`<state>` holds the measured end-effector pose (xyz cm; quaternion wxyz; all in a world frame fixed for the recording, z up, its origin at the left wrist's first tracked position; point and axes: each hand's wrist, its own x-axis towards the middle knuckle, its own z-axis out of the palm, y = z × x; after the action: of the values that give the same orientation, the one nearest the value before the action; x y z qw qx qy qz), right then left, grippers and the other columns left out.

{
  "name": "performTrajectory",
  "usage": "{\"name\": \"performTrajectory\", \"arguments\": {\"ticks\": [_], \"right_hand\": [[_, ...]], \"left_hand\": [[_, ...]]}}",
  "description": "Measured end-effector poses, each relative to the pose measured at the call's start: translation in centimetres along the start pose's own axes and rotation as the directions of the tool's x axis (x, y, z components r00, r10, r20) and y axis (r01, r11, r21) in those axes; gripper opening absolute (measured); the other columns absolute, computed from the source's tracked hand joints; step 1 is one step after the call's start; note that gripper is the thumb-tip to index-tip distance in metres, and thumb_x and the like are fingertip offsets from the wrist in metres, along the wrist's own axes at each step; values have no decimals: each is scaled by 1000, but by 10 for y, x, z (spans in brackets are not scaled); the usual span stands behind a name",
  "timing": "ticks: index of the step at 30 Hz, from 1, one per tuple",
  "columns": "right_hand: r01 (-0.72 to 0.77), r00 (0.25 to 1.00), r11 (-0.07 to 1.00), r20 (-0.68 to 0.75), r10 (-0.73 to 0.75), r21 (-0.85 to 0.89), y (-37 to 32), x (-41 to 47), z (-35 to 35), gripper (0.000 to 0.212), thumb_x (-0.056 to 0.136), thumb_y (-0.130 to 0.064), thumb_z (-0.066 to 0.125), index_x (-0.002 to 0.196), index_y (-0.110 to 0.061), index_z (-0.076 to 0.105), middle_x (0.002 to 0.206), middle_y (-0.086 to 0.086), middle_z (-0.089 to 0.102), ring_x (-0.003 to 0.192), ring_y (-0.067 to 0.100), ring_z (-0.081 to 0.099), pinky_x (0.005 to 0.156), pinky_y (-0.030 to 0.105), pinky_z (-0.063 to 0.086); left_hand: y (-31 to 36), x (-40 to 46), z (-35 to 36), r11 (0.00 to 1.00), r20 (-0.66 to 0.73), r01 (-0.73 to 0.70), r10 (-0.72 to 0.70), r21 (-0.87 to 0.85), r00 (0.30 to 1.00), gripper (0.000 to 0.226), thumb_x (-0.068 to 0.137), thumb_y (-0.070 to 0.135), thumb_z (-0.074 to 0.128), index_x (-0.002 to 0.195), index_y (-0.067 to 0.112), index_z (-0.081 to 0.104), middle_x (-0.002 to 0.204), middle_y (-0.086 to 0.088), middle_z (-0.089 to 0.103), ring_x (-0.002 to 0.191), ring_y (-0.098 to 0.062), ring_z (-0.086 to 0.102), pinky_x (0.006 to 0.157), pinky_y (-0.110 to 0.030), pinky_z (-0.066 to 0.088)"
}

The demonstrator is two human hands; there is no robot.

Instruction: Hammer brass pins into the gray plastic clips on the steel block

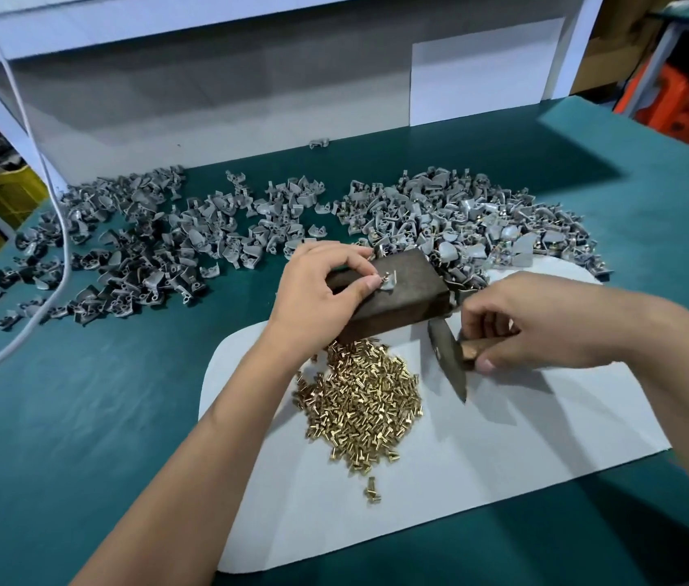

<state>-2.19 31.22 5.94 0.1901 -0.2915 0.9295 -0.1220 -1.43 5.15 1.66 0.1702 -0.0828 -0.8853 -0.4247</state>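
Fingers (370,281) of the left hand (326,289) are pinching a gray clip (389,282) on top of the steel block (398,298), and a brass pin (386,274) is standing up out of it, so I'm guessing the hand is keeping clip and pin lined up for the hit. The palm is resting over the near-left edge of the block, probably so the whole thing isn't sliding around.

The right hand (546,327) is gripping the hammer (455,353) way up by the head, fingers curled around the wooden handle, with the head hanging low just right of the block. Choking up like that makes sense for small controlled taps on a tiny pin.

Right below the left wrist, the loose pile of pins (362,403) is sitting on a white sheet (503,437), close enough to be grabbing the next one without reaching. Beyond both hands, clips are spreading across the green table (80,437): a heap (135,247) to the far left, and another heap (461,213) behind the block, some showing brass, so likely the finished ones. A white cable (55,255) is trailing past the left heap.
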Motion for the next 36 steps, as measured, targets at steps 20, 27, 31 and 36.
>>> {"name": "performTrajectory", "arguments": {"ticks": [20,27,31,36], "right_hand": [[-27,790,999,-612,49,46,-46,37,-8,29,107,-40,40,94,-20,56,76,6,59,71,33,57,64,40,47],[-28,769,999,-640,-7,-44,-50,34,-22,28,105,-45,39,88,-26,51,67,-3,49,60,27,49,59,36,39],[-107,888,986,-459,35,-131,-63,37,-10,24,107,-41,38,91,-26,46,77,4,50,71,33,48,66,39,42],[-76,764,993,-645,1,-88,-57,33,-22,26,106,-45,37,96,-26,53,70,2,48,63,32,47,61,38,41]], "left_hand": [[5,1,4,995,17,74,-73,-62,997,10,84,7,79,78,15,77,109,1,75,104,1,66,94,-22,51],[7,2,3,990,33,115,-113,-76,993,7,84,8,80,80,14,78,116,1,74,106,-4,67,96,-17,50],[7,1,3,984,44,126,-121,-124,992,11,83,3,80,79,12,76,117,-4,74,106,-11,70,98,-26,54],[8,1,3,990,36,125,-123,-70,992,5,85,9,80,81,13,78,117,0,74,107,-6,68,97,-17,51]]}}
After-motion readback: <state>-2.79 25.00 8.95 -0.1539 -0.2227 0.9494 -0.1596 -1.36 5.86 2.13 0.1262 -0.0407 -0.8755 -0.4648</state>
